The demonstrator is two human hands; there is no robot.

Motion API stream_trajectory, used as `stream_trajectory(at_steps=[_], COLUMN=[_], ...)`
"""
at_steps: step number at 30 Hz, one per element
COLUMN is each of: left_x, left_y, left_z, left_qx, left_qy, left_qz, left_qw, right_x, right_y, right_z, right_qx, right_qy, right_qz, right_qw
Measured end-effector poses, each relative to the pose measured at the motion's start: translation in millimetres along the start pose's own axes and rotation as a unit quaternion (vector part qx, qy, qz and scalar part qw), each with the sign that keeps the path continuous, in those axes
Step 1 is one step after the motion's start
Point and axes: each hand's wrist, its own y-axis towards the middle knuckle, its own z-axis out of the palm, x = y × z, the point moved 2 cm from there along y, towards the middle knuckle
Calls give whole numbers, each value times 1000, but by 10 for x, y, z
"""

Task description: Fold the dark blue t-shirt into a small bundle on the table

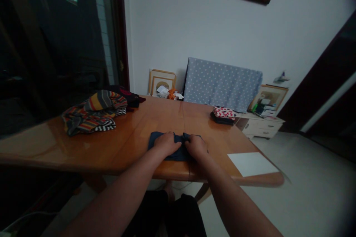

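Note:
A dark blue folded piece of clothing (178, 154) lies near the front edge of the wooden table (164, 114). My left hand (167, 143) is closed on its left part, thumb pointing inward. Close beside it, my right hand (196, 146) grips the right part of the same cloth. Between the two hands the fabric is bunched up a little. Most of my fingertips are hidden behind the hands and in the cloth.
A loose heap of striped clothes (96, 111) lies on the table's left, with dark garments (125, 94) behind. Folded patterned clothes (223, 112) sit at the far right. A white sheet (254, 163) lies near the right corner. Beyond stand a cloth-draped object (222, 83) and a cabinet (263, 126).

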Motion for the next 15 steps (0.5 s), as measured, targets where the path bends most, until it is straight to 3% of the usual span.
stream_trajectory(at_steps=[9,15], left_x=[19,115], left_y=[46,95], left_z=[42,61], left_qx=[5,-3], left_qy=[22,-44], left_qz=[-23,-35], left_qw=[999,998], right_x=[36,37], right_y=[198,140], right_z=[-189,77], right_qx=[-7,107], right_qy=[86,169], right_qz=[19,43], right_qw=[996,979])
